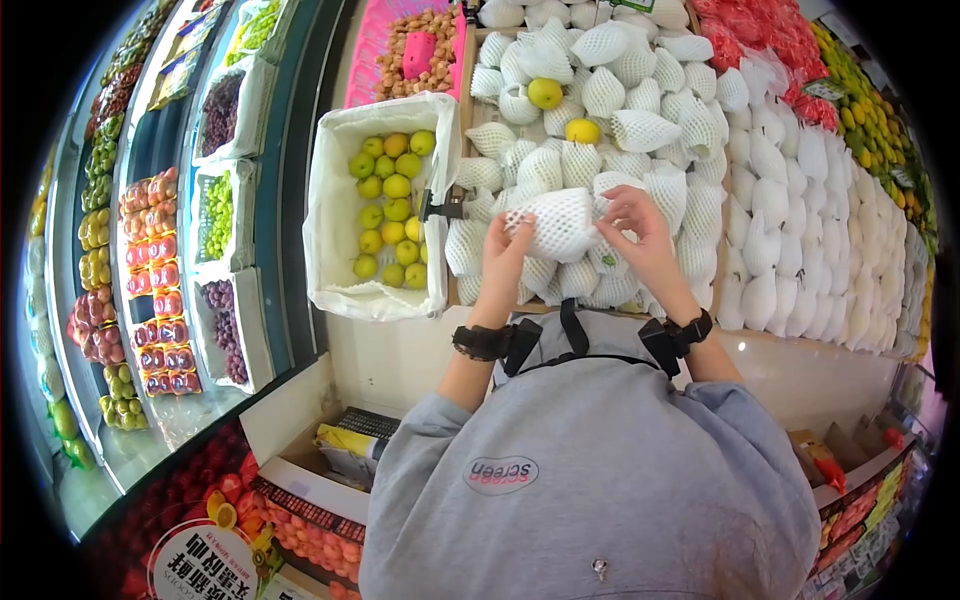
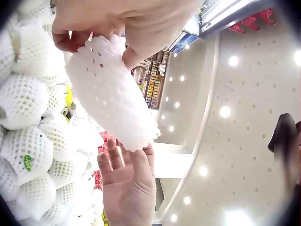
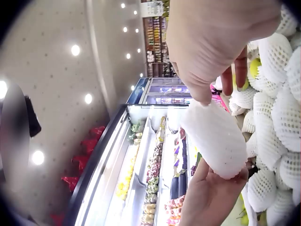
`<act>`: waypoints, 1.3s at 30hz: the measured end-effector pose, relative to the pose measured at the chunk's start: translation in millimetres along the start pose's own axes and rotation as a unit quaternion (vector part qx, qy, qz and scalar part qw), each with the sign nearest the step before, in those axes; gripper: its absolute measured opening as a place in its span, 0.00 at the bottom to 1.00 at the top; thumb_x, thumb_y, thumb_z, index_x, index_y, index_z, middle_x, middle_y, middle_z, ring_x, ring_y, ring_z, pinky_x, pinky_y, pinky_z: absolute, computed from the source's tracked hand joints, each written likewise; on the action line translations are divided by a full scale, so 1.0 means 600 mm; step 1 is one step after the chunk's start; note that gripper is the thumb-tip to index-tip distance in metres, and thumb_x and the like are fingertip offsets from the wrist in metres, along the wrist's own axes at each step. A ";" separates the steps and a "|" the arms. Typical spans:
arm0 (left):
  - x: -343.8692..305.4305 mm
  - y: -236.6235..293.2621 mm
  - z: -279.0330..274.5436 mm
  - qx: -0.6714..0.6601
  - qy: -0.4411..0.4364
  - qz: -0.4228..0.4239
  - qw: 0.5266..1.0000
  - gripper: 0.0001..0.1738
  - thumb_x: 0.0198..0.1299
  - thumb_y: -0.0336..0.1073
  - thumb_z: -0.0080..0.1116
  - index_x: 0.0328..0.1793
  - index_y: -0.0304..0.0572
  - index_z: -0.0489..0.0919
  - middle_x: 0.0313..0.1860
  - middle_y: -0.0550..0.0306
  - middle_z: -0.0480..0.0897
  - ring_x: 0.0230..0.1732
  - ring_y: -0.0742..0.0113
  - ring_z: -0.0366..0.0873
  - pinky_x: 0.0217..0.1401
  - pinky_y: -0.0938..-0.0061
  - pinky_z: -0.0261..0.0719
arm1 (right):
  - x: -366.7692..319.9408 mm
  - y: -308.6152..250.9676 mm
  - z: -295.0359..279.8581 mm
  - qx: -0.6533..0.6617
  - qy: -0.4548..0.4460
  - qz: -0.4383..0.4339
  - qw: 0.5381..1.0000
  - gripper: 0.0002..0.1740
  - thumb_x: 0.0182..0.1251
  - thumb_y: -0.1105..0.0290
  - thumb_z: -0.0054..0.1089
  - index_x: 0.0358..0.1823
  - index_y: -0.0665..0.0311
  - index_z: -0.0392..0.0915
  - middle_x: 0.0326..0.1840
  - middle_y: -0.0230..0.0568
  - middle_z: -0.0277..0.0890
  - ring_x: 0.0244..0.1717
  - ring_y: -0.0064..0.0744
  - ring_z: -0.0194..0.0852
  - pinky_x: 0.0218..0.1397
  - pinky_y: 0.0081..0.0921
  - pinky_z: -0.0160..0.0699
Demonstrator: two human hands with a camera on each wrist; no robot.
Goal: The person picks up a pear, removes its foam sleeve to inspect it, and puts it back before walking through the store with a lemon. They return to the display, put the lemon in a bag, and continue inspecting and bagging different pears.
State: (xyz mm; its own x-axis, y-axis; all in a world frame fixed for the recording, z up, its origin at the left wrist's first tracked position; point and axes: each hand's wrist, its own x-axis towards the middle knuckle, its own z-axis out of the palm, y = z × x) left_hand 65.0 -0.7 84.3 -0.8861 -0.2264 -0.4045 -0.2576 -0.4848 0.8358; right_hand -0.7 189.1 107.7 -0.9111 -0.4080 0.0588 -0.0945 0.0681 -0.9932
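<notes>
A white foam fruit net (image 1: 560, 225) hangs between the two hands above the pear display. The left hand (image 1: 505, 257) grips one end, its thumb lying over the mesh; in the left wrist view this left hand (image 2: 136, 28) is at the top. At the other end, the right hand (image 1: 645, 245) pinches the net's edge, thumb on the near side, as the foam net (image 3: 216, 139) in the right wrist view also shows. Whether a fruit sits inside the net cannot be told. Just beyond the hands lie foam-wrapped fruits (image 1: 540, 172), with two bare yellow ones (image 1: 582, 131) among them.
A white-lined crate (image 1: 325, 215) of yellow-green fruit stands left of the hands, with a black clip (image 1: 442, 205) on its edge. Behind it is a pink basket (image 1: 357, 60). More wrapped fruit (image 1: 790, 220) fills the right; refrigerated shelves (image 1: 160, 260) line the far left.
</notes>
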 end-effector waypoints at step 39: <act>0.015 -0.005 0.033 0.006 0.038 0.093 0.995 0.15 0.62 0.37 0.54 0.50 0.35 0.75 0.45 0.61 0.78 0.44 0.75 0.72 0.48 0.79 0.69 | 0.043 0.036 0.005 0.146 -0.208 0.327 0.910 0.17 0.66 0.61 0.52 0.50 0.65 0.70 0.44 0.38 0.73 0.42 0.29 0.75 0.44 0.25 0.74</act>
State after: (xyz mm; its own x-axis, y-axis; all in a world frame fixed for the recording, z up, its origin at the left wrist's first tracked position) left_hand 50.0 15.1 85.5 -0.8873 -0.3743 -0.2695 -0.0972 -0.4194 0.9026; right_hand -24.9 177.5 87.6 -0.4969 -0.6809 -0.5380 0.5795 0.2012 -0.7897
